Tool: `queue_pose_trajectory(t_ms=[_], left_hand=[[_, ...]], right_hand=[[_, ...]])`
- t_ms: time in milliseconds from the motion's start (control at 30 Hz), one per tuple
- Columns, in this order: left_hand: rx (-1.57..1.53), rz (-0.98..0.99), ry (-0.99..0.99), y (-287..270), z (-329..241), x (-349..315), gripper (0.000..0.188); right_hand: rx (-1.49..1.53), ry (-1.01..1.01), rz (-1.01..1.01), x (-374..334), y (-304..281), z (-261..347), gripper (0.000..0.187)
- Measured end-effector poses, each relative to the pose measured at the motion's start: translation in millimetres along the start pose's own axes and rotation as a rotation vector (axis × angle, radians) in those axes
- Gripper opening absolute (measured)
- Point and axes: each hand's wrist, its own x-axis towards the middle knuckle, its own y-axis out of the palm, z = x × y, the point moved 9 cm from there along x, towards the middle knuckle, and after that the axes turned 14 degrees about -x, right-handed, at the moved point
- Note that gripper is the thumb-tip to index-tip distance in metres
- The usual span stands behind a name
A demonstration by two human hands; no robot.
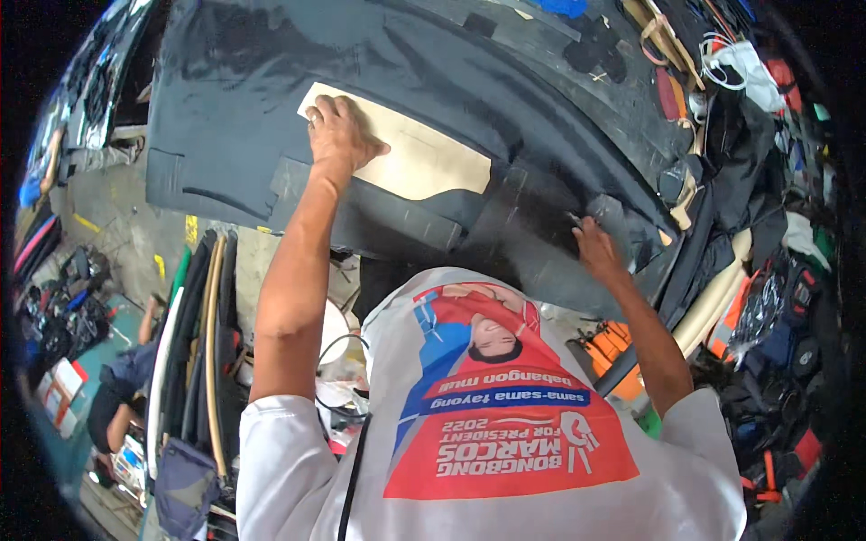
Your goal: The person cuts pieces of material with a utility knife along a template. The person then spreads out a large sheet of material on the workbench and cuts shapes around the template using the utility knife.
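Observation:
A cream-coloured flat template (433, 155) with a curved cut-out along its near edge lies on a large sheet of black material (244, 113). My left hand (338, 135) presses on the template's left part, fingers spread and a ring on one of them. Over to the right, my right hand (595, 245) is closed in a pinch above the dark table surface (532, 239). A small pale tip shows at its fingertips, too small to name. Beside that hand lies a greyish, see-through-looking piece (613, 219).
Offcuts and straps (663, 41) crowd the table's far right, near a white piece with cords (753, 77). Rolls of material (203, 334) stand at the left, and a cream roll (717, 302) leans at the right. Another person (126, 388) is at the lower left.

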Motion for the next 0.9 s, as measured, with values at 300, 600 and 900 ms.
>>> queue_pose_trajectory(t_ms=[300, 600, 900], left_hand=[[0.273, 0.058, 0.342, 24, 10, 38, 0.039], [0.287, 0.039, 0.357, 14, -4, 41, 0.035], [0.473, 0.168, 0.373, 10, -14, 46, 0.036]], right_hand=[[0.119, -0.198, -0.289, -64, -4, 132, 0.032], [0.246, -0.200, -0.081, -3, 24, 400, 0.023], [0.427, 0.140, -0.364, 146, -14, 578, 0.035]])
